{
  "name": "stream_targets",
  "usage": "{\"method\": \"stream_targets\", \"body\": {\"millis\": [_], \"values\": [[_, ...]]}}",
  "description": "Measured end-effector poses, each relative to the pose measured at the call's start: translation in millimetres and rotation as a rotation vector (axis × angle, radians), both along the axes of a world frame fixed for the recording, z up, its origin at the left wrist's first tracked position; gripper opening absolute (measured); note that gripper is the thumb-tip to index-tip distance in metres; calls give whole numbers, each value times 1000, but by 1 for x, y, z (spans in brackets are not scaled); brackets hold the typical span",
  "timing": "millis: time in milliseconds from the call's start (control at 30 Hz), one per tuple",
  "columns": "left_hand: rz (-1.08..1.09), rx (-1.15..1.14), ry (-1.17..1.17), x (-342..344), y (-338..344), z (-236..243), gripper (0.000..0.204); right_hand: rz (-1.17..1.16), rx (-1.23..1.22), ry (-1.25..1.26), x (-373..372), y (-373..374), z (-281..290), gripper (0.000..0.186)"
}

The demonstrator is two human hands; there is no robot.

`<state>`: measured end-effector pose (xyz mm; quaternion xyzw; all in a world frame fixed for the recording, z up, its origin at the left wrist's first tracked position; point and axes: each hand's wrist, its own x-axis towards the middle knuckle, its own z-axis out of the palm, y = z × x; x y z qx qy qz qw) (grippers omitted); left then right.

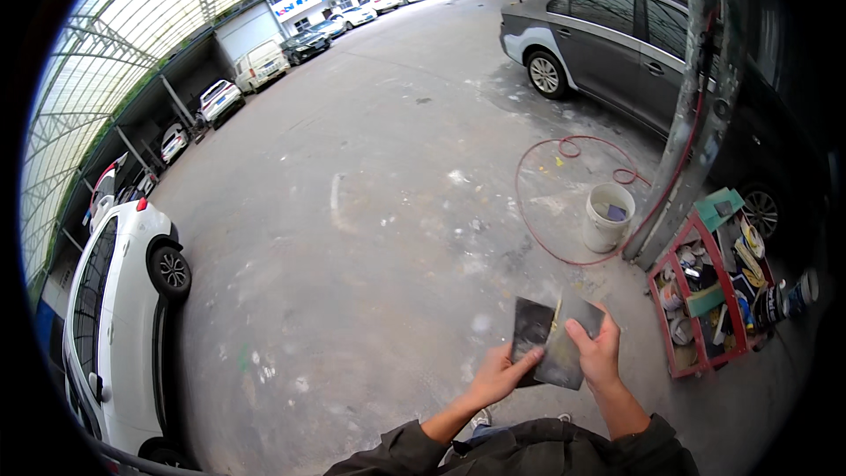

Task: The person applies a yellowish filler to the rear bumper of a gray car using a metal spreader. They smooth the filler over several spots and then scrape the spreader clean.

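In front of my body, both hands hold flat rectangular sheets that look like sandpaper. My left hand (502, 374) is closed at the lower edge, its thumb pressed across where the black sheet (532, 322) meets the greyer sheet (562, 360). My right hand (601, 353) grips the grey sheet from its right side, thumb on top and fingers behind. A narrow yellowish strip (556, 313) shows between the two sheets near the top. Whether they are two pieces or one folded sheet, I cannot tell. Most fingers are hidden beneath.
To the right stand a white bucket (606, 227), a looped red hose (564, 260), a metal post (692, 123) and a red rack (705, 300) of cans and tools. Behind them is a grey car (608, 44) with pale patches. A white car (123, 300) is parked at left.
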<state>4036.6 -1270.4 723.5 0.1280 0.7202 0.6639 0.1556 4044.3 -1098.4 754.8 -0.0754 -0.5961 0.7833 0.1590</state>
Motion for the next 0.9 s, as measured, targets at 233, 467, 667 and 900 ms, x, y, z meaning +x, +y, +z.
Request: {"method": "stream_targets", "body": {"millis": [233,467,667,900], "values": [[422,85,218,12,9,33,17,24,274,-141,24,-22,2,21],[263,-50,287,17,2,25,14,1,431,-77,29,-22,6,20],[38,-72,253,15,-12,27,14,9,575,9,31,-24,11,16],[-217,-131,108,7,-28,26,16,77,729,95,38,-22,20,12]]}}
